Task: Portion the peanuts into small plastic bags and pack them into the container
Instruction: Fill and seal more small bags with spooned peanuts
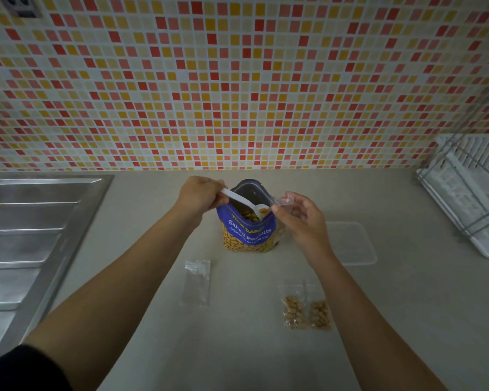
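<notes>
An open blue bag of salted peanuts (249,235) stands upright in the middle of the counter. My left hand (199,194) grips the handle of a white plastic spoon (244,201), whose bowl carries peanuts over the bag's mouth. My right hand (302,218) pinches a small clear plastic bag (283,201) right beside the spoon's tip. Two small filled bags of peanuts (307,313) lie side by side at the near right. An empty small bag (196,282) lies flat at the near left. A clear plastic container (350,244) sits to the right of the peanut bag.
A steel sink drainboard (31,244) fills the left side. A white dish rack with wire frame (469,193) stands at the right, against the tiled wall. The beige counter (246,348) runs toward me.
</notes>
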Tool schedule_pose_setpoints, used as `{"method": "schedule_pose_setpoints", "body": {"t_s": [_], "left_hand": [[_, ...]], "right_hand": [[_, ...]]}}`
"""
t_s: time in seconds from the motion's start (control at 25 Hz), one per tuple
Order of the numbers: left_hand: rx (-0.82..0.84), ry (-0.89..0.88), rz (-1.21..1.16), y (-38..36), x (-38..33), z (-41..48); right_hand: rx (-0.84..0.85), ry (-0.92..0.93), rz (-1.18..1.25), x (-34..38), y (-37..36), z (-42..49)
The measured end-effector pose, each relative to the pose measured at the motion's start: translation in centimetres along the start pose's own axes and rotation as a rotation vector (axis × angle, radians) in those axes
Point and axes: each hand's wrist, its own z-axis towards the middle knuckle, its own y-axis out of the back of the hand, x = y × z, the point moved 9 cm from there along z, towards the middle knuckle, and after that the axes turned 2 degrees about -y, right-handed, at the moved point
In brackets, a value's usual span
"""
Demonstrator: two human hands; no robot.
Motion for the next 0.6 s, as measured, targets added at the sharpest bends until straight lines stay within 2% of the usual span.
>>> {"method": "schedule_pose_setpoints", "body": {"t_s": [0.32, 0.6], "left_hand": [[-0.035, 0.11, -0.22, 1.9, 1.9, -0.3], [-0.102, 0.085, -0.193, 4.7, 0.9, 0.6]], "right_hand": [[-0.022, 0.007, -0.081, 0.4, 0.1, -0.4], [-0.099, 0.244, -0.466, 4.3, -1.1, -2.0]]}}
